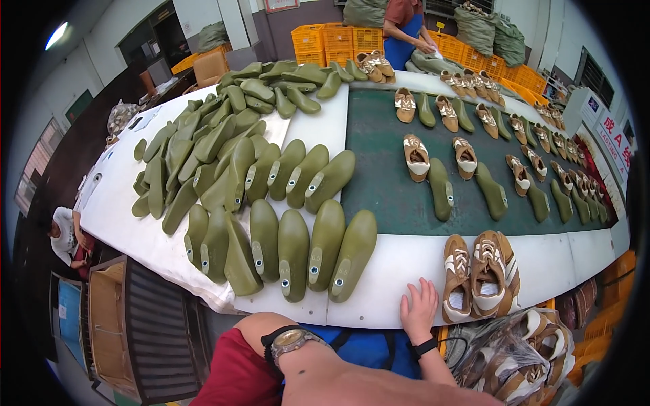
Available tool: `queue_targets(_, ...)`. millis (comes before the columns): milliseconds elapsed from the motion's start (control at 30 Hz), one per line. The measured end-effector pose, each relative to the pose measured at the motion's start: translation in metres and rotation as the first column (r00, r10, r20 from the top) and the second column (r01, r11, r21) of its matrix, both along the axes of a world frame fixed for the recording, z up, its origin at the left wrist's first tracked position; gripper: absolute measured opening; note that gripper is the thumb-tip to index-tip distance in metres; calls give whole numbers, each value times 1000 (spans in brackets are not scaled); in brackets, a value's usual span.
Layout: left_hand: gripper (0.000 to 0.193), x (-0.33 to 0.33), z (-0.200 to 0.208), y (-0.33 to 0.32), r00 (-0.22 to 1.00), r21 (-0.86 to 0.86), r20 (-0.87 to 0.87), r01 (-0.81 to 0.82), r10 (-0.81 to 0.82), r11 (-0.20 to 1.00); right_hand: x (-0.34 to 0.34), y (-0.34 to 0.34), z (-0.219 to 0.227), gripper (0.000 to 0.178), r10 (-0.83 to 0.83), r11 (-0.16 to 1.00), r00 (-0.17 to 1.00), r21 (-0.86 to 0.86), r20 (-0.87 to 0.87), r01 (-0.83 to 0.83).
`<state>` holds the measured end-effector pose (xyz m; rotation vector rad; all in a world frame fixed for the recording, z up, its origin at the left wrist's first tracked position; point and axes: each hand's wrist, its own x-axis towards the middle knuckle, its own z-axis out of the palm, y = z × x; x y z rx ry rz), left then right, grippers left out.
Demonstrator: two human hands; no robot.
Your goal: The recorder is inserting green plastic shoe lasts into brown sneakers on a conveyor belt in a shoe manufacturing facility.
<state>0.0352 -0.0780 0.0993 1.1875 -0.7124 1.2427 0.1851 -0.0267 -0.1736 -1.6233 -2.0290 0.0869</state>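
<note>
My left hand is large across the bottom of the picture, close to the camera, with a wristwatch at its wrist. Its fingers are out of sight. Fingers outstretched, my right hand lies palm down on the front edge of the white tabletop, holding nothing. Just right of it stand several brown-and-white sneakers. To its left, green shoe lasts line the front in rows, with a larger heap of lasts behind them.
A dark green mat carries sneakers and lasts in rows. Bagged sneakers are below the table's right front. A co-worker in a blue apron stands across the table by orange crates; another person sits at the left.
</note>
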Motion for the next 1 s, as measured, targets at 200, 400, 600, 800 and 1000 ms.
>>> queue_targets(200, 97, -17, -10, 58, 963, 277, -157, 257, -220, 926, 5, -1, -4, 32, -21, 1000, 1000, 3, 0, 21)
queue_targets(400, 26, -54, -33, 63, 399, 4, -822, -710, 406, 704, 6, 1, -3, 33, -15, 999, 1000, 43, 8, 15)
queue_targets(600, 21, -82, -128, 79, -404, 738, -611, -602, 681, 305, 1, -3, 1, 32, -32, 999, 999, 35, -17, 32)
queue_targets(800, 47, -86, -204, 88, -727, 906, -423, -355, 541, 233, 4, -5, -7, 33, -29, 998, 999, 51, -35, 31)
queue_targets(1000, 45, -81, -208, 96, -719, 910, -388, -397, 576, 117, 23, -14, 78, 33, 98, 992, 952, -44, -290, -115)
